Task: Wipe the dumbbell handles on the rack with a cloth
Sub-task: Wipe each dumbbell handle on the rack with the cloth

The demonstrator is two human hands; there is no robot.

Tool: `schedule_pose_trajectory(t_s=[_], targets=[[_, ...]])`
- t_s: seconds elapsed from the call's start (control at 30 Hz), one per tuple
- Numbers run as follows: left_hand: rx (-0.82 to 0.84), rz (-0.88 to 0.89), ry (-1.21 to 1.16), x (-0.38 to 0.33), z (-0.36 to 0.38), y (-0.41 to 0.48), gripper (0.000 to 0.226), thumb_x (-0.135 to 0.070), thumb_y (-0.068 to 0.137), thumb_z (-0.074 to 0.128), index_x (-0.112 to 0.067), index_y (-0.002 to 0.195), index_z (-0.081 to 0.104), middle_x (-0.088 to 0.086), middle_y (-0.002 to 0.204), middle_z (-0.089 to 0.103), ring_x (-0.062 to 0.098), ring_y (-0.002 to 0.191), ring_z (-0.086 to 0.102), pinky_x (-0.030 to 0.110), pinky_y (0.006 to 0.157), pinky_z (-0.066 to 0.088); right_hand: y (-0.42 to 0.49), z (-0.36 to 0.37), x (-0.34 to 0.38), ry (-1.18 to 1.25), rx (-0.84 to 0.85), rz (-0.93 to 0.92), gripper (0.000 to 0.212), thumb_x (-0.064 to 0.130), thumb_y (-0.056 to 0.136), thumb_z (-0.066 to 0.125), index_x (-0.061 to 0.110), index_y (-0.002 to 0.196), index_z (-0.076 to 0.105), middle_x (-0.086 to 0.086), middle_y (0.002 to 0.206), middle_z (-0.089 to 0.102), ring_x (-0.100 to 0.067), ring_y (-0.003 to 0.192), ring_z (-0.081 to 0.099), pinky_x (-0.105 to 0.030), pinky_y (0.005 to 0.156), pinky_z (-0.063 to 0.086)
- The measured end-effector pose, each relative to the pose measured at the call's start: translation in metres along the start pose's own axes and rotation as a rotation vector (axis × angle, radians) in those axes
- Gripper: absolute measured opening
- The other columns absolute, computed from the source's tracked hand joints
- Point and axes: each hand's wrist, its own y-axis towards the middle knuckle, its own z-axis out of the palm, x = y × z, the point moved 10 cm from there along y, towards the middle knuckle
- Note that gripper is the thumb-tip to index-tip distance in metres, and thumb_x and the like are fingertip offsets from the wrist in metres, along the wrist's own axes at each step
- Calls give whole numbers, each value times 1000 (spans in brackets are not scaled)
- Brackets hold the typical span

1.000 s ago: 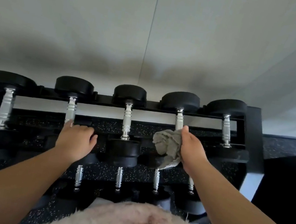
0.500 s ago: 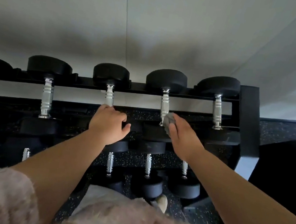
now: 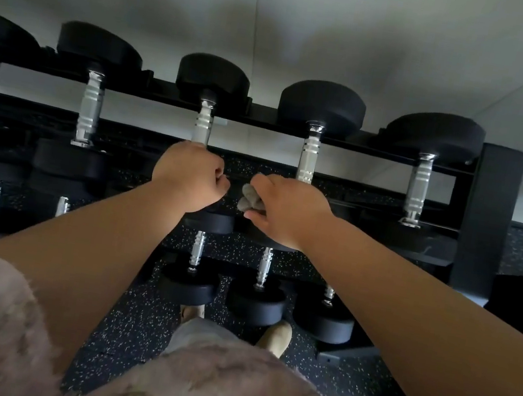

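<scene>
A black rack (image 3: pixel 487 213) holds a top row of black-headed dumbbells with chrome handles. My left hand (image 3: pixel 188 177) is curled in a fist over the near end of the middle dumbbell, and its handle (image 3: pixel 203 127) runs down behind my knuckles. My right hand (image 3: pixel 289 210) grips a bunched grey cloth (image 3: pixel 250 200), sitting just below the lower end of the neighbouring handle (image 3: pixel 309 155) and slightly left of it. The cloth is off that handle's chrome. Another handle (image 3: pixel 419 185) stands free to the right.
A lower row of smaller dumbbells (image 3: pixel 190 284) sits beneath my arms on the speckled black floor (image 3: pixel 129 331). My shoes (image 3: pixel 277 335) stand close to the rack. The rack's upright post closes the right side, and a pale wall (image 3: pixel 314 28) rises behind.
My right hand with the cloth has slid down off the fourth handle and a little left. The left hand has stayed on the middle dumbbell and closed into a fist. The view has moved closer.
</scene>
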Motion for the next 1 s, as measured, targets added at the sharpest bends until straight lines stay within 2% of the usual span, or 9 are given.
schedule_pose_trajectory(t_s=[0.13, 0.33, 0.43, 0.53, 0.6, 0.67, 0.77, 0.87, 1.0], targets=[[-35, 10, -52, 5, -4, -1, 26, -48, 95, 54, -32, 85, 72, -5, 83, 57, 16, 79, 50, 30, 70, 35, -26, -15, -16, 126, -104, -20, 36, 49, 95, 65, 19, 110, 52, 6, 98, 58, -15, 78, 58, -35, 65, 55], [-45, 4, -73, 12, 1, 0, 27, -51, 95, 50, -34, 86, 70, -7, 86, 57, 18, 81, 55, 30, 69, 40, -79, -14, -74, 342, -104, 225, 56, 59, 86, 72, 26, 127, 54, 12, 103, 63, -9, 86, 61, -29, 75, 55], [-33, -6, -72, 11, 1, 0, 27, -51, 94, 50, -34, 84, 68, -8, 86, 56, 19, 80, 56, 30, 67, 41, -71, -16, -72, 356, -120, 243, 49, 67, 84, 68, 26, 106, 52, 14, 93, 56, -3, 80, 55, -23, 70, 48], [-19, -23, -71, 11, 1, -1, 26, -50, 94, 50, -34, 82, 66, -8, 86, 54, 20, 80, 57, 31, 67, 43, -36, -23, -35, 321, -154, 128, 37, 62, 92, 62, 31, 88, 41, 15, 84, 48, 1, 74, 50, -20, 70, 45], [-14, -36, -81, 12, 1, -2, 26, -50, 93, 50, -35, 80, 66, -8, 86, 54, 20, 81, 58, 33, 69, 47, -12, -18, -7, 199, -115, 43, 35, 60, 98, 53, 28, 110, 50, 13, 90, 59, -6, 77, 58, -31, 68, 55], [-12, -32, -88, 10, 0, -2, 25, -50, 92, 49, -35, 80, 65, -8, 86, 54, 21, 81, 58, 34, 70, 46, 0, -10, 9, 81, -75, -35, 47, 59, 100, 48, 28, 135, 46, 10, 97, 63, -16, 82, 63, -40, 69, 58], [-9, -24, -91, 9, -1, -2, 25, -50, 94, 49, -35, 82, 66, -7, 86, 53, 21, 81, 57, 33, 70, 44, -8, -8, 0, 125, -50, -83, 24, 55, 99, 52, 33, 107, 56, 12, 91, 58, -10, 80, 60, -38, 74, 60], [-24, -21, -76, 11, -2, -1, 26, -51, 95, 49, -35, 84, 67, -7, 87, 54, 21, 80, 58, 33, 69, 47, -42, -8, -37, 279, -52, 4, 46, 57, 99, 55, 40, 141, 49, 18, 117, 63, -3, 103, 61, -31, 95, 54], [-22, -18, -83, 11, 0, -1, 25, -52, 93, 49, -37, 82, 67, -9, 86, 55, 20, 81, 58, 31, 68, 44, -76, -12, -76, 358, -144, 186, 43, 54, 98, 58, 32, 134, 57, 11, 120, 65, 0, 98, 54, -25, 90, 47]])
